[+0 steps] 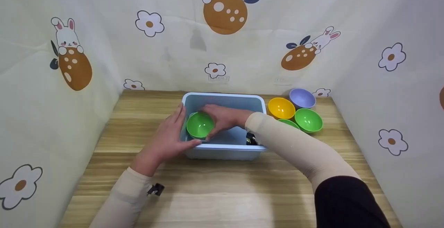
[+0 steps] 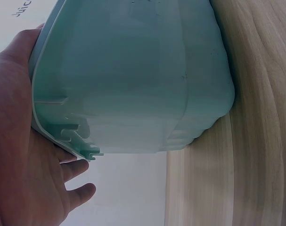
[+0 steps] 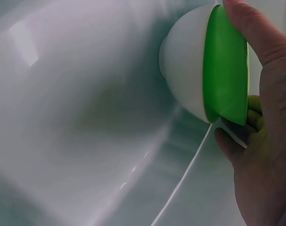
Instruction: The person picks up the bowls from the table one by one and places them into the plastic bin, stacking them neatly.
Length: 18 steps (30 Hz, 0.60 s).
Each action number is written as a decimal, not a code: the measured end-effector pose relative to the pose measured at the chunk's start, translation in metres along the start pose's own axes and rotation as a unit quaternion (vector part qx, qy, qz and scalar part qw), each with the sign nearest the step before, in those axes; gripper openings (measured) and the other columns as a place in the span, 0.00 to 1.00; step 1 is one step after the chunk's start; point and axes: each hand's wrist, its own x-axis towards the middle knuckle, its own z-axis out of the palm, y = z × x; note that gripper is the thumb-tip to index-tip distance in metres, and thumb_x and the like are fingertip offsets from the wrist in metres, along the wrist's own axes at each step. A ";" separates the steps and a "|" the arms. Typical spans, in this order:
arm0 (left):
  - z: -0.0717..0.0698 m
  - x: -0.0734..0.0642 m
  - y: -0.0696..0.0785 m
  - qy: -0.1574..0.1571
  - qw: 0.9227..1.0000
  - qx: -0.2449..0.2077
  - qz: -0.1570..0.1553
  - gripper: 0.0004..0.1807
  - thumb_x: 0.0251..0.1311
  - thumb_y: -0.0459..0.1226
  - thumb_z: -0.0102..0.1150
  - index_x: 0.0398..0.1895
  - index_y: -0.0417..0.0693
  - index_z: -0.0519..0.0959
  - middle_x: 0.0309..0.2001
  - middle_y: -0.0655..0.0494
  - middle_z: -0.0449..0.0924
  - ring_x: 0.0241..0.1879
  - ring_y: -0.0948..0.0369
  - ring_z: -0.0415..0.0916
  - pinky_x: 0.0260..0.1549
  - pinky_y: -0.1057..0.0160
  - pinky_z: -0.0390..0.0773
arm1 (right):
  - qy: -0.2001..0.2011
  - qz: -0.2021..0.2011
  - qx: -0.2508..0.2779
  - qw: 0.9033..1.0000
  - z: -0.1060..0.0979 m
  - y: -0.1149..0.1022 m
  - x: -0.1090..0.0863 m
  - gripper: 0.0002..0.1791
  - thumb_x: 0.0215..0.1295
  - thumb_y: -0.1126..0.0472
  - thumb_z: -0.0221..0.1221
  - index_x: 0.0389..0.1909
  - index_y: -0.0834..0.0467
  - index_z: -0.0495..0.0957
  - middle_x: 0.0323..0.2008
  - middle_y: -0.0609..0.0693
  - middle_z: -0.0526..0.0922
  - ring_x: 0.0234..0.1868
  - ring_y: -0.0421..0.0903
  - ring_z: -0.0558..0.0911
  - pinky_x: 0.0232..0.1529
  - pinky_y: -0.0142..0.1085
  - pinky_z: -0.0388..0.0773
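In the head view, a green bowl [image 1: 200,125] sits at the left end of a light blue plastic bin [image 1: 223,147]. My right hand [image 1: 223,117] reaches into the bin and holds this bowl by its rim, thumb on the near side and fingers on the far side. Seen from the right wrist, the green bowl [image 3: 226,68] rests in a white bowl [image 3: 187,61], with my right hand [image 3: 270,122] at the rim. At the bin's near left corner my left hand [image 1: 166,136] touches the rim, its fingers stretched out along the left side and its thumb along the front.
Right of the bin, a yellow bowl [image 1: 281,108], a purple bowl [image 1: 302,98] and a green bowl [image 1: 308,120] stand close together. Another green bowl [image 1: 289,123] is partly hidden by my right sleeve. Patterned cloth walls [image 1: 166,54] enclose the wooden table [image 1: 222,190].
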 end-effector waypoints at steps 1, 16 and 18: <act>0.000 0.000 0.000 -0.001 1.000 0.002 0.000 0.69 0.63 0.68 0.70 0.91 0.37 0.45 0.91 0.42 0.39 0.87 0.39 0.47 0.81 0.33 0.55 | -0.003 0.001 -0.004 1.000 0.001 0.000 0.000 0.61 0.53 0.40 0.86 0.81 0.60 0.66 0.68 0.53 0.77 0.68 0.49 0.76 0.73 0.38 0.72; -0.002 -0.001 0.002 -0.002 1.000 0.006 -0.001 0.71 0.63 0.72 0.68 0.91 0.38 0.44 0.91 0.42 0.39 0.87 0.38 0.47 0.81 0.32 0.56 | -0.040 0.027 -0.032 0.998 0.002 -0.001 0.000 0.63 0.56 0.38 0.83 0.85 0.59 0.62 0.70 0.53 0.75 0.69 0.47 0.74 0.74 0.38 0.71; -0.002 -0.001 0.002 -0.003 1.000 0.006 -0.003 0.71 0.63 0.72 0.67 0.91 0.38 0.44 0.91 0.42 0.39 0.87 0.39 0.47 0.81 0.32 0.56 | -0.040 0.025 -0.035 0.998 0.003 -0.001 0.001 0.63 0.56 0.38 0.83 0.85 0.60 0.62 0.70 0.53 0.75 0.69 0.48 0.74 0.74 0.39 0.71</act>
